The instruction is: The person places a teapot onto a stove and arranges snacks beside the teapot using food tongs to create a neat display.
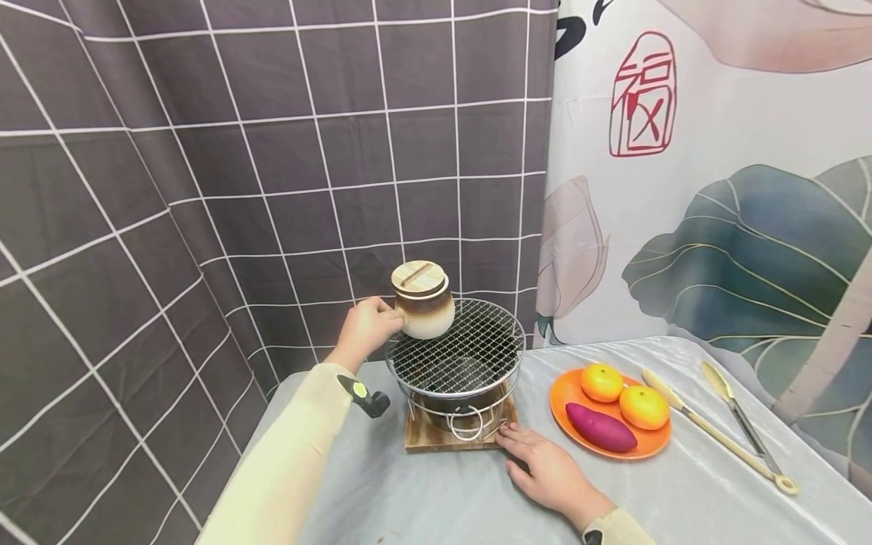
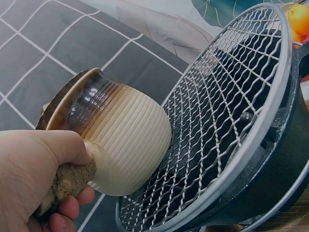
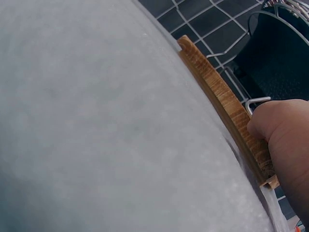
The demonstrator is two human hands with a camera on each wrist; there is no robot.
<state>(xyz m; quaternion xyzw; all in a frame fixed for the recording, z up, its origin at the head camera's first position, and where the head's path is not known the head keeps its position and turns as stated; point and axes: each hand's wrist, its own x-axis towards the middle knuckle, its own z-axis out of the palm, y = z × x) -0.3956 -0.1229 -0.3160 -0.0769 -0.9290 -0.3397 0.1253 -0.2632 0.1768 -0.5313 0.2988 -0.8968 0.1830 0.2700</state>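
My left hand [image 1: 370,327] grips the twine-wrapped side handle [image 2: 77,176] of a small ceramic pot [image 1: 428,316], brown above and cream below. A round wooden lid [image 1: 417,278] covers the pot, which appears at the left back edge of a round wire grill mesh [image 1: 477,348] and overlaps it in both views. Under the mesh is a black stove [image 2: 270,169] in a wire frame, standing on a square wooden board [image 1: 424,437]. At the board's front right corner, my right hand [image 1: 550,475] rests its fingertips, with its thumb lower down.
To the right, an orange plate [image 1: 623,453] bears two oranges [image 1: 643,407] and a purple sweet potato [image 1: 601,428]. Tongs [image 1: 739,425] with pale tips lie beyond it. A grey cloth [image 1: 381,499] covers the table, and a checked curtain [image 1: 286,189] hangs close behind.
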